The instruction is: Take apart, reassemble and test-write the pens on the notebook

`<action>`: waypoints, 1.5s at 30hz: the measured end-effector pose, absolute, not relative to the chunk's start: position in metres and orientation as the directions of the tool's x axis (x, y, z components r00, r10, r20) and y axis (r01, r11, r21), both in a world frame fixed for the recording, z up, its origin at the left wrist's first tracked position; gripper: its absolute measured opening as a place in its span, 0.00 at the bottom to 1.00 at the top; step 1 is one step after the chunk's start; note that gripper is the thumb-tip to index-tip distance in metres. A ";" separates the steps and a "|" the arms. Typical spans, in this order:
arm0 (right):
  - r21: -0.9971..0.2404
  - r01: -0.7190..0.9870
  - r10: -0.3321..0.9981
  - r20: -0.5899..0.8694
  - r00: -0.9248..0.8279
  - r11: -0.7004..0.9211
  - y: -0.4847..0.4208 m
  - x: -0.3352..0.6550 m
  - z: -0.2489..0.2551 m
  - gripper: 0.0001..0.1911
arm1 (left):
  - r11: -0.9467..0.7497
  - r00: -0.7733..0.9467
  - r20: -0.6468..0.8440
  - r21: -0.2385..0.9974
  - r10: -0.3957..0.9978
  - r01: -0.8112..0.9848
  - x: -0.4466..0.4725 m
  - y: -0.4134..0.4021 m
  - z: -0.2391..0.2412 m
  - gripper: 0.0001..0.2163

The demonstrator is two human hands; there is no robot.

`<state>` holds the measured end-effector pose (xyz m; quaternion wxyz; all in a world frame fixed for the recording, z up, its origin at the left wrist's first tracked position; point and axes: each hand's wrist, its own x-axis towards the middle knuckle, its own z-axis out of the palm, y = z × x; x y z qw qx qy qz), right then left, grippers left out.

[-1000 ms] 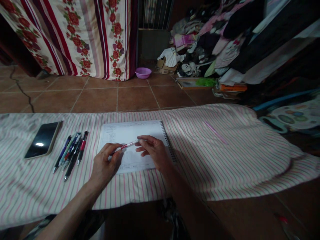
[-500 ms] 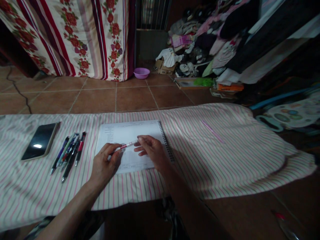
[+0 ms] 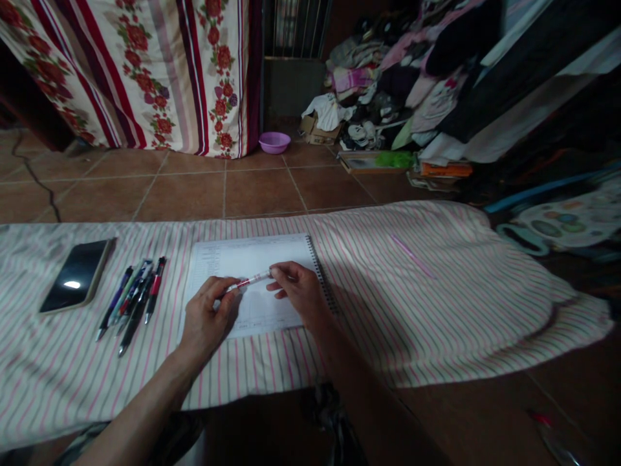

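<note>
A red pen (image 3: 252,280) is held level over a spiral notebook (image 3: 252,259) that lies open on a striped cloth (image 3: 436,304). My left hand (image 3: 206,317) pinches the pen's left end. My right hand (image 3: 298,291) pinches its right end, fingers curled. Both hands hover just above the notebook's page. Several more pens (image 3: 133,298) lie side by side on the cloth to the left of the notebook.
A dark phone (image 3: 75,275) lies at the far left of the cloth. A thin pink stick (image 3: 412,255) lies on the cloth to the right. Beyond are tiled floor, a floral curtain (image 3: 145,71), a purple bowl (image 3: 274,142) and a clothes pile (image 3: 398,84).
My hands have shifted slightly with the pen; the right hand's fingers curled in closer around its end. The camera view drifted a little.
</note>
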<state>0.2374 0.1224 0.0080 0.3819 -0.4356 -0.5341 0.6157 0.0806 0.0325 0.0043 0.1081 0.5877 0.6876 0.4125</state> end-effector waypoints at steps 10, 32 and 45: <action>-0.995 0.044 0.935 -0.100 -0.341 -0.090 0.121 0.239 0.009 0.18 | -0.051 -0.278 0.362 0.684 0.890 0.728 0.084 0.033 0.006 0.10; -0.993 0.034 0.940 -0.121 -0.318 -0.116 0.120 0.238 0.009 0.17 | -0.050 -0.288 0.356 0.701 0.889 0.712 0.083 0.033 0.001 0.10; -0.971 -0.108 0.924 -0.163 -0.345 -0.212 0.120 0.238 0.012 0.15 | 0.002 -0.325 0.286 0.747 0.901 0.665 0.082 0.034 -0.001 0.10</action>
